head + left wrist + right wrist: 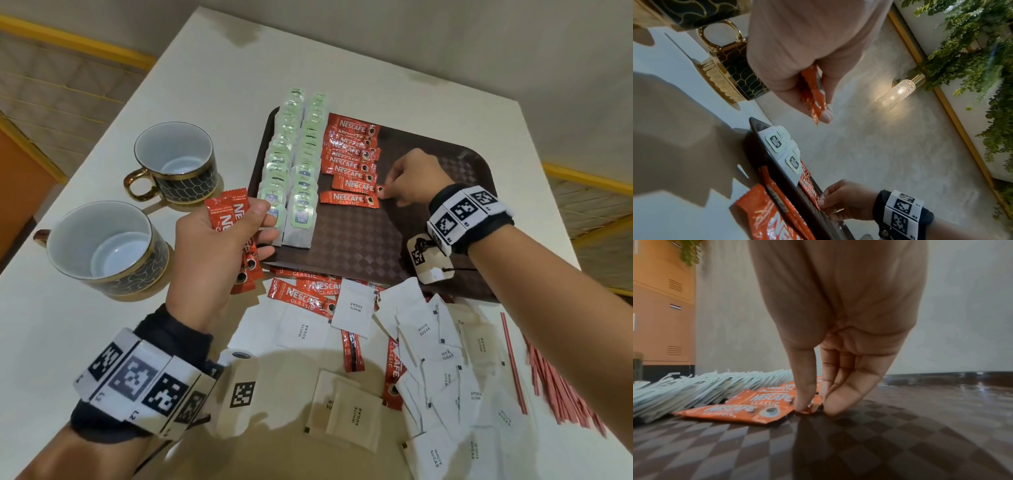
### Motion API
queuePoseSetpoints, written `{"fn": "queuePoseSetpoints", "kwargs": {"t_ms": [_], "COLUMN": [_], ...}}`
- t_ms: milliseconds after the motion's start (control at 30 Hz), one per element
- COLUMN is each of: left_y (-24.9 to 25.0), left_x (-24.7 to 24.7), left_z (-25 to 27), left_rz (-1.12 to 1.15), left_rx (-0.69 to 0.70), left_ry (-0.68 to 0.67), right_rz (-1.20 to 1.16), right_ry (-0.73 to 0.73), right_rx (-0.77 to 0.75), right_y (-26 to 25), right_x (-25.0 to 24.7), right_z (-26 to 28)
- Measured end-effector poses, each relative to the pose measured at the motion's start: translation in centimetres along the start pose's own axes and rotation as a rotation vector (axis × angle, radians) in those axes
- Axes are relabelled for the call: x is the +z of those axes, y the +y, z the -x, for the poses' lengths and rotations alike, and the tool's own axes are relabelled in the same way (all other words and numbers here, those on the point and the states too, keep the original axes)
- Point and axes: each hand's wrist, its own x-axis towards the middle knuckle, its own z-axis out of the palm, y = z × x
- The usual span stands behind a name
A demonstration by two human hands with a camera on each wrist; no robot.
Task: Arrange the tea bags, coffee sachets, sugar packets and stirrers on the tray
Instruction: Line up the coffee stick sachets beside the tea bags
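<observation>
Two tea-bag rows (pixel 291 164) filled the brown tray's (pixel 445 212) left side, with coffee sachets shingled beside them. Left hand (pixel 219 246) gripped spare sachets (pixel 227 214) as ready stock. Right hand (pixel 416 176) pinched the nearest laid sachet's (pixel 349 199) end; only the right wrist view showed fingertips (pixel 803 402) touching the tray.
</observation>
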Motion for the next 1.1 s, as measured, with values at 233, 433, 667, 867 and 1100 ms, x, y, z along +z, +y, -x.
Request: {"fn": "queuePoseSetpoints", "kwargs": {"t_ms": [233, 433, 667, 867, 1100], "left_y": [-0.2, -0.2, -0.2, -0.3, -0.3], "left_x": [0.0, -0.2, -0.1, -0.2, -0.2], "left_z": [0.1, 0.3, 0.5, 0.5, 0.7], "left_rz": [-0.011, -0.012, -0.011, -0.025, -0.035], "left_rx": [0.003, 0.013, 0.018, 0.009, 0.017], "left_ry": [-0.008, -0.005, -0.005, 0.0, -0.01], "right_rz": [-0.022, -0.039, -0.016, 0.218, 0.406], "right_ry": [-0.038, 0.003, 0.01, 0.015, -0.122], "right_rx": [-0.032, 0.005, -0.003, -0.424, -0.461], "right_y": [-1.2, -2.7, -2.6, -3.2, -3.4], "right_x": [0.4, 0.3, 0.0, 0.4, 1.8], "right_z": [0.2, -0.4, -0.2, 1.7, 1.7]}}
